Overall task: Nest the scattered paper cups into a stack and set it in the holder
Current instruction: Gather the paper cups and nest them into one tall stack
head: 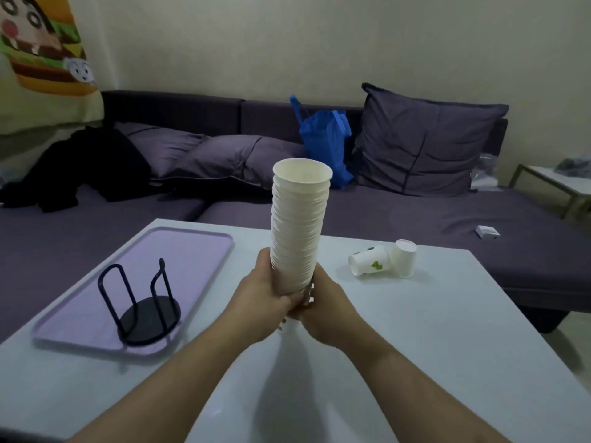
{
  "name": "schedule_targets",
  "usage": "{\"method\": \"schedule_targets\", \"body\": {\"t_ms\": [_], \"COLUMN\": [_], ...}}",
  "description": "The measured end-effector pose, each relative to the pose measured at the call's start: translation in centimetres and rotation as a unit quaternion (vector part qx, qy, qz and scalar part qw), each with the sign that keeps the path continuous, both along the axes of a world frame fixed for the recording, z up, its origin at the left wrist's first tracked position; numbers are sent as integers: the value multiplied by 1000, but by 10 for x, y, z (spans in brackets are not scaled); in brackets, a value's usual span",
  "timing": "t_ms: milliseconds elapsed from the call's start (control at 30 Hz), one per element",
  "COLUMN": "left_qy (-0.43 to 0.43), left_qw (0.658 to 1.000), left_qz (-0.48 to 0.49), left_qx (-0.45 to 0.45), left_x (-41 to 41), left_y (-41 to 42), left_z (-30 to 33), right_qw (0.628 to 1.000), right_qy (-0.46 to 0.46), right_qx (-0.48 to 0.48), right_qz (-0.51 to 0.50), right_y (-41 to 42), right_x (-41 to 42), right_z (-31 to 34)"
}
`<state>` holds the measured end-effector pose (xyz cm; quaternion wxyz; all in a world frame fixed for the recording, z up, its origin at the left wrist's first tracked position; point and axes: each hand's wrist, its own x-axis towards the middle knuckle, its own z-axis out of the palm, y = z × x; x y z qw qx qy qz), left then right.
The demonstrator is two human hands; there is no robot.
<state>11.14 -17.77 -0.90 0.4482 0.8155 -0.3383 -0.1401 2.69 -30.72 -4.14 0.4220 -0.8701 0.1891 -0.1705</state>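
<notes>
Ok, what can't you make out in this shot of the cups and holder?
Head view only:
- Bottom of the stack: hidden by the left hand and right hand wrapped around it.
- Cup count: rims too tight and blurred.
- Print on the loose cups: too small.
- Holder: its far side can't be judged.

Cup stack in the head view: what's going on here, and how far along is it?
A person grips the bottom of a tall stack of nested paper cups with the left hand and the right hand, holding it upright above the white table. Two loose cups lie on their sides on the table to the right, not yet nested. The black wire holder stands empty on the purple tray to the left, so the stack is not yet placed.
</notes>
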Motion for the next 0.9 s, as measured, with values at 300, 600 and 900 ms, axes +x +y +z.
{"method": "schedule_targets", "body": {"t_ms": [300,600,900], "left_qy": [22,94,47], "left_qw": [1000,990,994], "left_qz": [7,97,-67], "left_qx": [-13,43,77], "left_x": [23,-22,-64], "left_y": [-10,16,-35], "left_z": [-15,-37,-41], "right_qw": [1000,993,947], "right_qy": [3,94,81], "right_qx": [19,39,156], "right_qz": [-1,-58,-269], "right_y": [-12,-12,-69], "right_x": [16,-18,-66], "right_z": [-13,-12,-17]}}
